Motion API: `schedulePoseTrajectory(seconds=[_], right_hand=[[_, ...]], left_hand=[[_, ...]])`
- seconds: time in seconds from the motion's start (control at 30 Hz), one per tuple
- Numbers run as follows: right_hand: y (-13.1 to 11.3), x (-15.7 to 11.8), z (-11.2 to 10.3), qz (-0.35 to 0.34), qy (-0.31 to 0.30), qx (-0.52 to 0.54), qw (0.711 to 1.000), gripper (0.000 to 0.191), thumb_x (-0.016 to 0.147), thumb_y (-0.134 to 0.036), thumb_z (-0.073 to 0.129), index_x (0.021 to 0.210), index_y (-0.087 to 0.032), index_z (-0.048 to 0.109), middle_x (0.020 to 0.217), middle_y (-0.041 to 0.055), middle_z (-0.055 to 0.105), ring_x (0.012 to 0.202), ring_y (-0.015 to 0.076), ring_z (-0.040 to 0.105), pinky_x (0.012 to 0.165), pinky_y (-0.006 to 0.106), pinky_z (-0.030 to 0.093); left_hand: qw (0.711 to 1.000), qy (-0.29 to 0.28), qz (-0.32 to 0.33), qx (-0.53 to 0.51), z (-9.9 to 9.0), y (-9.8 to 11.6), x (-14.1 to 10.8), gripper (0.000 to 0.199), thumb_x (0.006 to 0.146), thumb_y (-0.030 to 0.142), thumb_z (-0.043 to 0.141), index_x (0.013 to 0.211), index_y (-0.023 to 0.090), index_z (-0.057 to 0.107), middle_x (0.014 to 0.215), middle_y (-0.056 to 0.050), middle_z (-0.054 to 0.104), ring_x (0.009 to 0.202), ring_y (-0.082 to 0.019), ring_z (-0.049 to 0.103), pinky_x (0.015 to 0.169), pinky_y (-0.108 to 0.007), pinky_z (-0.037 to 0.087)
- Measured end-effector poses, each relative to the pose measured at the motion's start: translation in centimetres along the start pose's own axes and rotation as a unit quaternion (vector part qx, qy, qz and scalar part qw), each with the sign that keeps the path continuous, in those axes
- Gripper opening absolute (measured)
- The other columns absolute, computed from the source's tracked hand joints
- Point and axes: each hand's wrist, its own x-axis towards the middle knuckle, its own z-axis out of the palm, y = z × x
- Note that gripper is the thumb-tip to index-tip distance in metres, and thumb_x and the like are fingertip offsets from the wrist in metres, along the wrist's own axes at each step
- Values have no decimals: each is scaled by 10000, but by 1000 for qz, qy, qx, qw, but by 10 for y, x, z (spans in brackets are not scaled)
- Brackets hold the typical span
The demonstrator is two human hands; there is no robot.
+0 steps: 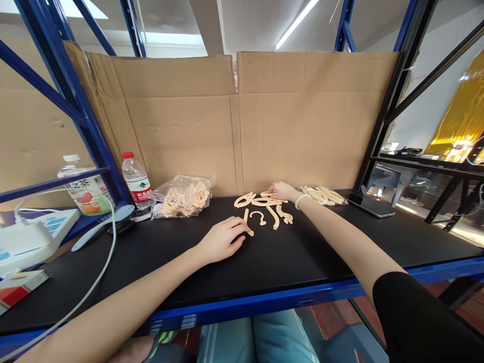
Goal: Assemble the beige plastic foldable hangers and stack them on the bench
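The left hand (224, 241), just below frame center, has loosely bent fingers at the lower end of a straight wooden strip (246, 217); whether it grips the strip cannot be told. The right hand (283, 191), right of center, reaches a flat wooden piece (266, 194); its closure is not discernible. A hook-shaped wooden piece (262, 217) lies beside the strip on the black tabletop (302, 262).

Brown cardboard (181, 121) spans the upper middle, below a lit tube lamp (297, 22). At centre left, a red-capped bottle (136, 184) stands near a white-capped bottle (91, 196); below are a pale blue brush (93, 233) and white cable (113, 237). A red-and-white box (18, 288) lies lower left, a dark phone (368, 204) centre right, golden sheeting (457, 113) upper right.
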Motion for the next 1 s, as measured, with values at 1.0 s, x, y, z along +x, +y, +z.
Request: schedulePoseTrajectory(seconds=[1.0], right_hand=[[-121, -126, -63, -337, 417, -203, 819, 200, 930, -91, 466, 864, -141, 649, 823, 70, 643, 785, 192, 521, 770, 375, 413]], left_hand=[[720, 33, -285, -632, -8, 34, 10, 473, 816, 522, 652, 1113, 158, 598, 1100, -137, 674, 718, -183, 729, 630, -239, 560]])
